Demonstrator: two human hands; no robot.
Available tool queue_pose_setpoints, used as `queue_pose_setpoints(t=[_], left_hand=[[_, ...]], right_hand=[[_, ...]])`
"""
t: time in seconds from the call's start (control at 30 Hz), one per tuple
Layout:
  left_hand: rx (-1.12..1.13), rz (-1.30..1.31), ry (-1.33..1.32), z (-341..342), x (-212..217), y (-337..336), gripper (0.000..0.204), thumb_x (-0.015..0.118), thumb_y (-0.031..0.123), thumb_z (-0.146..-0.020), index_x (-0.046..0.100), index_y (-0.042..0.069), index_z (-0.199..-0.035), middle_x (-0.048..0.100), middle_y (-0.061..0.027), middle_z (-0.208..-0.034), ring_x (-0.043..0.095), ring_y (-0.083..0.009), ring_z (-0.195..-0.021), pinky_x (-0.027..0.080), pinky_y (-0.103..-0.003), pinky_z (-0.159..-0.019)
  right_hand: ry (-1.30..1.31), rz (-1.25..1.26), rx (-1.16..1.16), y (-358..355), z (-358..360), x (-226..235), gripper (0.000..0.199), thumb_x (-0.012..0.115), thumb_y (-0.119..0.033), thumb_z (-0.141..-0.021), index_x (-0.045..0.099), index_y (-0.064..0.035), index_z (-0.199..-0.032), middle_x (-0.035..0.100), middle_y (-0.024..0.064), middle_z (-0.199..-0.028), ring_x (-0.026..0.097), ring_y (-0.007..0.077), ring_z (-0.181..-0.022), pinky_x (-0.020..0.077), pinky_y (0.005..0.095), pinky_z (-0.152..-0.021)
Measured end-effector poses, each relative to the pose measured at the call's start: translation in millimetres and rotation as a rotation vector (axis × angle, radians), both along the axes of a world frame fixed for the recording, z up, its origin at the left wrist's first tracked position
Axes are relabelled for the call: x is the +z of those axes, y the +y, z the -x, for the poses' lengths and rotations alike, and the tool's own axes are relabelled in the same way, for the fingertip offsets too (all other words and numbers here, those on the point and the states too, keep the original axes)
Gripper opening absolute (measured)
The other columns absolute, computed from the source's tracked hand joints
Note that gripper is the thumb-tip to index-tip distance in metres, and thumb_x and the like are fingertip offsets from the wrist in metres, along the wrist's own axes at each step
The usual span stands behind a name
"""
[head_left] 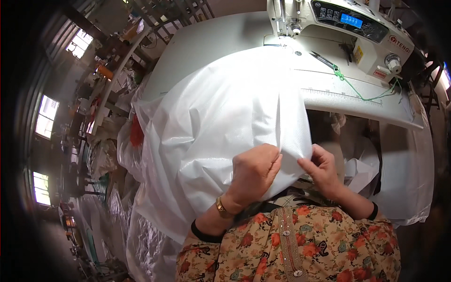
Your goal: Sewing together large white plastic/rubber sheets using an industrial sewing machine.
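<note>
A large white woven sack (225,117) lies across the sewing table, its far end near the needle of the white sewing machine (329,23). My left hand (253,171) grips the near edge of the sack, fingers curled over it. My right hand (322,169) pinches the same edge just to the right, at the sack's near corner. A gold watch sits on my left wrist.
The pale sewing table (206,42) has a ruler strip along its front edge and a green thread (357,91) trailing beside scissors (322,58). More white sacks (141,235) pile on the floor at left. Shelves and windows line the far left.
</note>
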State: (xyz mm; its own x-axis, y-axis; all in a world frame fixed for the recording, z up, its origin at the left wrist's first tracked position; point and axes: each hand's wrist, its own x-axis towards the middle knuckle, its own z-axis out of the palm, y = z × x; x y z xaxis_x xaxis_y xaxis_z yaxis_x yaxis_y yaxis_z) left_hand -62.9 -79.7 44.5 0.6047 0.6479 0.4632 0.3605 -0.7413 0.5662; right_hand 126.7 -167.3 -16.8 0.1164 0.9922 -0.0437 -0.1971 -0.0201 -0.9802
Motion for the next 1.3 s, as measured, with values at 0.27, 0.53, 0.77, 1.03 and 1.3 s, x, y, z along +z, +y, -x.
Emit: queue_pose_setpoints(t=[0.27,0.53,0.77,1.03,1.3], left_hand=[[-0.124,0.646,-0.079,3,-32,3,0.011,0.06,0.009,-0.089,0.059,-0.002,-0.088,0.056,-0.0155,-0.072,0.055,-0.0256,-0.062,0.044,-0.035,-0.06],[-0.078,1.038,-0.239,11,-51,0,0.015,0.056,0.012,-0.097,0.058,-0.002,-0.092,0.055,-0.0018,-0.071,0.047,-0.0056,-0.071,0.042,-0.026,-0.062],[0.055,0.822,-0.23,25,-23,5,0.01,0.062,0.009,-0.093,0.062,0.0,-0.088,0.056,0.0037,-0.069,0.048,-0.0028,-0.063,0.04,-0.023,-0.055],[-0.057,0.224,0.03,46,79,47,0.007,0.064,0.006,-0.088,0.062,-0.001,-0.087,0.057,-0.0116,-0.065,0.054,-0.0203,-0.054,0.043,-0.031,-0.054],[-0.079,0.248,0.029,47,8,21,0.007,0.062,0.005,-0.089,0.062,-0.002,-0.089,0.062,-0.0109,-0.069,0.057,-0.015,-0.06,0.044,-0.03,-0.057]], right_hand=[[-0.933,-0.412,0.139,12,25,24,0.014,0.062,-0.01,-0.086,0.051,-0.0007,-0.088,0.053,0.0167,-0.079,0.055,0.0361,-0.073,0.0472,0.0424,-0.065],[-1.34,-0.542,0.298,12,31,33,0.013,0.057,-0.011,-0.081,0.052,-0.0011,-0.088,0.054,0.0115,-0.082,0.054,0.0248,-0.074,0.0439,0.0368,-0.067],[-0.637,-0.518,0.235,46,-2,7,0.02,0.062,-0.004,-0.089,0.059,-0.0033,-0.109,0.062,0.0105,-0.095,0.063,0.0225,-0.084,0.0507,0.0304,-0.074],[-0.908,-0.246,0.413,190,104,20,0.028,0.062,-0.017,-0.085,0.064,-0.0045,-0.11,0.068,0.0169,-0.105,0.065,0.0307,-0.095,0.0502,0.0395,-0.085],[-0.435,-0.322,0.58,146,90,-30,0.029,0.063,-0.02,-0.088,0.066,-0.0048,-0.113,0.068,0.0166,-0.104,0.064,0.0221,-0.099,0.0495,0.0365,-0.092]])
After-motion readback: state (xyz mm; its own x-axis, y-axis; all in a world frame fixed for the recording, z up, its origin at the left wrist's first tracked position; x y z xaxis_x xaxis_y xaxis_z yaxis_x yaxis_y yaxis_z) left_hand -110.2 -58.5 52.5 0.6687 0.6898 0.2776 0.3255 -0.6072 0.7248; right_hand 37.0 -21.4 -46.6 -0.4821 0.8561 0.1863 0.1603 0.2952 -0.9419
